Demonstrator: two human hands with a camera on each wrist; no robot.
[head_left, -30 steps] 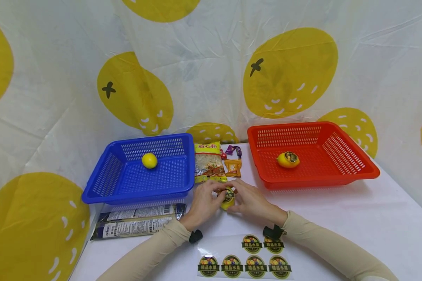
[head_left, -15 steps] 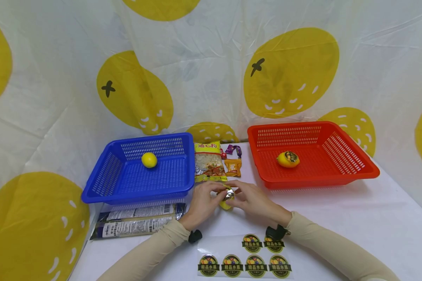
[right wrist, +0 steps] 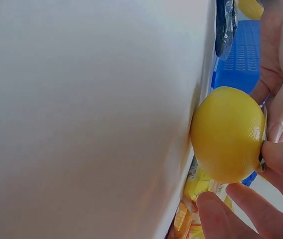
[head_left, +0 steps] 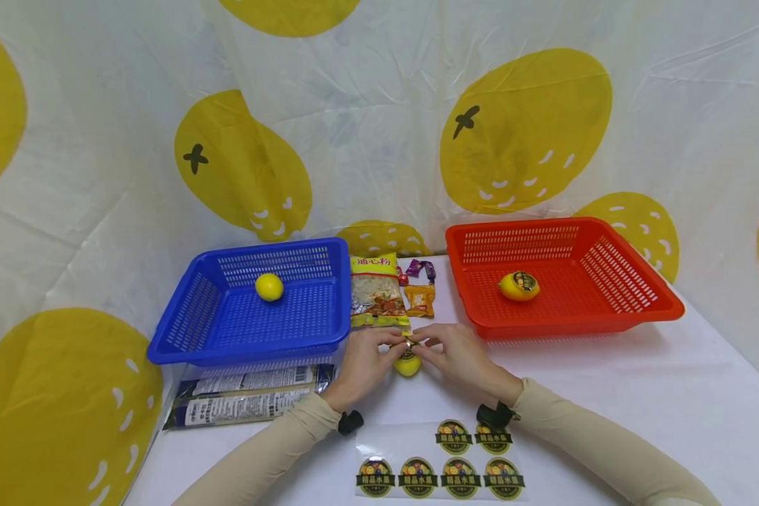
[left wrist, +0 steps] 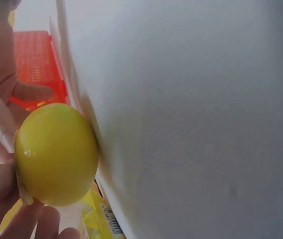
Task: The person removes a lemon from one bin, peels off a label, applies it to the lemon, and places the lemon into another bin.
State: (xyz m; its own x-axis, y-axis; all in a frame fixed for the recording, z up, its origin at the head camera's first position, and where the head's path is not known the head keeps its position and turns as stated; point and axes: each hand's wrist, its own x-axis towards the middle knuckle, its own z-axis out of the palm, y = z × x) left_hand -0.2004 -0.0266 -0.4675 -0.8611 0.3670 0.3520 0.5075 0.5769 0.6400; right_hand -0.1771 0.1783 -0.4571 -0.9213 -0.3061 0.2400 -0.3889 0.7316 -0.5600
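Note:
A yellow lemon (head_left: 407, 365) rests on the white table between both hands, with a round sticker (head_left: 410, 345) on its top. My left hand (head_left: 368, 357) grips the lemon (left wrist: 56, 154) from the left. From the other side my right hand (head_left: 450, 351) holds it too, fingers curled round the lemon (right wrist: 227, 133) and thumb and finger pinching at the sticker. A sticker sheet (head_left: 439, 469) with several round dark labels lies near the front edge.
A blue basket (head_left: 183, 348) at the left holds a plain lemon (head_left: 268, 287). A red basket (head_left: 664, 302) at the right holds a labelled lemon (head_left: 519, 286). Snack packets (head_left: 379, 291) lie between the baskets, two long dark packets (head_left: 247, 397) in front of the blue one.
The lemon has been turned and lowered onto the table; the sticker now faces up. Both hands' fingers have moved to its top.

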